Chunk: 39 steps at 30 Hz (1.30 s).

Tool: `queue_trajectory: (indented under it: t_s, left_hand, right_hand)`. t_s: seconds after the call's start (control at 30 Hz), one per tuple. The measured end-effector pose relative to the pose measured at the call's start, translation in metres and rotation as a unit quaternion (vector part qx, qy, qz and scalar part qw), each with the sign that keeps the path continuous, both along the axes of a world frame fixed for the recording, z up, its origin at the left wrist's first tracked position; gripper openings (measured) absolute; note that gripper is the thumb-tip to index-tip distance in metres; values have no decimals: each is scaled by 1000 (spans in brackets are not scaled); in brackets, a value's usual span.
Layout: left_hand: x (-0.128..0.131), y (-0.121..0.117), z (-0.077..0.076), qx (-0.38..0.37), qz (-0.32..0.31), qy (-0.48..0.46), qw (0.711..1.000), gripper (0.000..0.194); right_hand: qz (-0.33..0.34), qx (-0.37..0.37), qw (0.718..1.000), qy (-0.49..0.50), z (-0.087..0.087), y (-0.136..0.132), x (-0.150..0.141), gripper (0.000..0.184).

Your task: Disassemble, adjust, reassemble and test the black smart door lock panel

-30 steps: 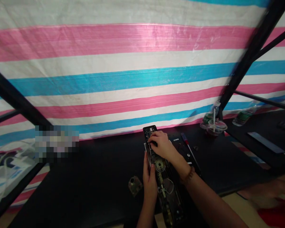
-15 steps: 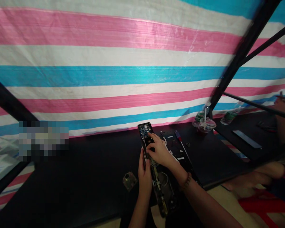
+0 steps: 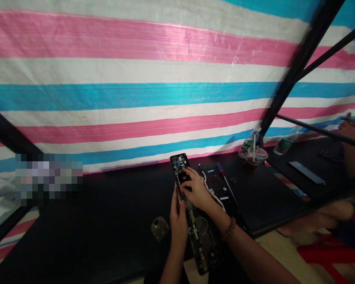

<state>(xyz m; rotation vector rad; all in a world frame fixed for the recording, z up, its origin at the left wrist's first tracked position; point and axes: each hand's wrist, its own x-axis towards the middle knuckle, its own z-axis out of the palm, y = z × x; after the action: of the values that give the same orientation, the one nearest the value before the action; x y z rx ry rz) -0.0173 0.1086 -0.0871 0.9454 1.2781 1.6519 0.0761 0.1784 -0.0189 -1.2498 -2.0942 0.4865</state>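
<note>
A long, narrow black device [image 3: 201, 244] lies opened, its insides bare. Its far end carries a blue circuit board [image 3: 179, 161], and metal parts run down its near half. My left hand [image 3: 178, 219] grips the device's left edge near the middle, thumb on top. Over the middle of the device is my right hand [image 3: 197, 189], its thumb and index finger drawn together low inside the casing while another finger reaches toward the board. Whatever is between them is too small to make out. A white cable [image 3: 208, 183] runs beside my right hand.
Right of the device lie a black cover panel [image 3: 221, 189] and a screwdriver [image 3: 225, 177]. A small translucent piece [image 3: 160, 228] sits left. Behind stand a plastic cup [image 3: 256, 156] and bottles [image 3: 284, 146]. Beyond the black frame post [image 3: 286, 83] is another person's hand [image 3: 352, 128].
The view has shifted slightly, so the device and both hands sit a little farther left. Both hands keep nearly the same place on the device.
</note>
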Motion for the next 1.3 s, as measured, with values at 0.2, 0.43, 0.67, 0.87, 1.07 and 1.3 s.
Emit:
queue_trajectory:
  t_s: [0.2,0.43,0.67,0.87,1.07,1.3]
  left_hand:
    - [1,0,-1,4,-1,-5,1000,60]
    - [1,1,-1,-5,6,8,1000,57]
    - [1,2,-2,-6,15,3,1000,58]
    - [0,3,-3,-3,10,8,1000,59]
    - [2,-1,-5,0,15,27,1000,58]
    - [2,-3,-7,8,11,41,999,57]
  right_hand:
    - [21,22,999,-16,-6,1,2,16]
    - [37,16,999,-22,-12,4,5,16]
    - [51,-1,999,-7,-12,8,6,19]
    - [47,23,998,-23,-12,6,5,17]
    - [45,58,996,-41,-17,3,6,18]
    - [37,63,996,-60,-23,0,4,17]
